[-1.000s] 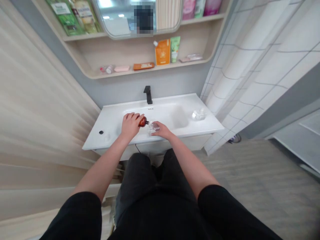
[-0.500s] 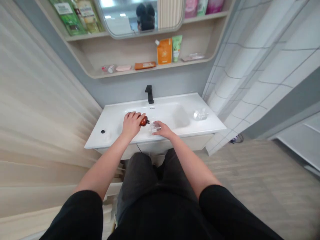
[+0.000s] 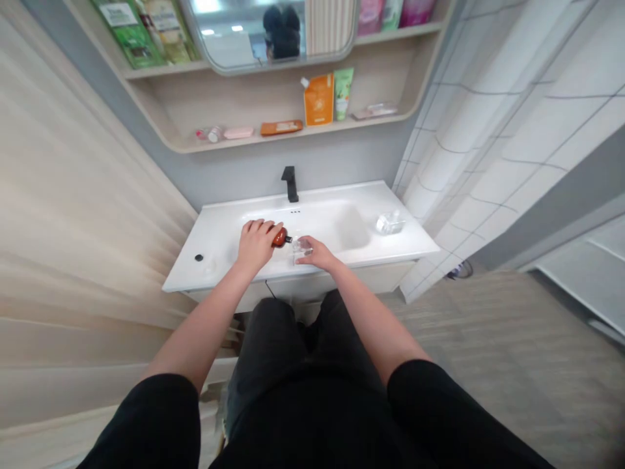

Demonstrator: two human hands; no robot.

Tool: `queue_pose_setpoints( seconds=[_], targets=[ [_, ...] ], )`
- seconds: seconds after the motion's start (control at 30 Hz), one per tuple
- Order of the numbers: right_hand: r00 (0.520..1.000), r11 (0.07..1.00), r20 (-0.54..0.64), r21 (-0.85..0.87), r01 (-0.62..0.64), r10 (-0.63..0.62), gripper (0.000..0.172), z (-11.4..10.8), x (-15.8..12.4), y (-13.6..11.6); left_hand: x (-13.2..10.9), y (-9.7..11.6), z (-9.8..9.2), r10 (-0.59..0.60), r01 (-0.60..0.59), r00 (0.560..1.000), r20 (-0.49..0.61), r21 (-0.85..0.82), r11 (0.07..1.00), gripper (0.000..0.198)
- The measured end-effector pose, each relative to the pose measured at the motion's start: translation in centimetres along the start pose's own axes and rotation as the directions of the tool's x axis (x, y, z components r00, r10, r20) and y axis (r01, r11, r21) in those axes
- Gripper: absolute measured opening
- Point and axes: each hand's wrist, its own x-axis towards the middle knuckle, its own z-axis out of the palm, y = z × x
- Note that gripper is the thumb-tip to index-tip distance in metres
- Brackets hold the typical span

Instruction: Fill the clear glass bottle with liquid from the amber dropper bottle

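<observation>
Left hand (image 3: 256,247): fingers curled well round a brown bottle (image 3: 279,238), which is being held tipped mid-frame, neck toward frame right. Right hand (image 3: 317,253): thumb and fingers parted round a clear container (image 3: 303,246), which is being held just beside the neck; whether they are touching cannot be told. Both are being held over the front of the white sink (image 3: 325,225). Beyond, above centre: black faucet (image 3: 290,184). Risk, as judged: contents could be being lost into the sink if neck and container are being misaligned; the container could be dropped if its grip is being loosened. Against the half-second-earlier frame: both poses are being held unchanged; only the view is being shifted slightly.
</observation>
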Motion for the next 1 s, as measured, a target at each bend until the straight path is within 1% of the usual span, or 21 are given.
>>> queue_pose_setpoints(
  seconds=[0.17,0.37,0.53,0.67,0.83,1.0],
  targets=[
    [1.000,1.000,0.005,0.011,-0.015,0.015,0.084,0.09,0.01,0.15,-0.04,0.04,0.27,0.000,0.000,1.000,-0.001,0.001,1.000,0.057],
    [1.000,1.000,0.009,0.023,0.002,-0.003,0.083,0.00,-0.11,0.06,-0.03,0.11,0.46,0.007,-0.007,1.000,-0.010,0.004,1.000,0.056],
    [1.000,1.000,-0.003,-0.004,0.005,-0.005,0.082,-0.01,-0.15,-0.10,0.02,0.23,0.47,0.010,-0.010,1.000,-0.010,0.000,1.000,0.057],
    [1.000,1.000,0.002,0.020,-0.004,0.004,0.083,0.09,-0.13,0.07,0.08,0.30,0.40,0.004,-0.004,1.000,-0.007,-0.014,1.000,0.058],
    [1.000,1.000,0.001,0.006,0.002,-0.002,0.083,0.11,-0.03,0.38,0.11,0.32,0.27,0.009,-0.009,1.000,-0.002,-0.012,1.000,0.059],
    [1.000,1.000,0.008,0.010,0.004,-0.004,0.082,0.07,-0.09,0.19,0.12,0.31,0.35,0.013,-0.013,1.000,0.002,-0.015,1.000,0.059]
  ],
)
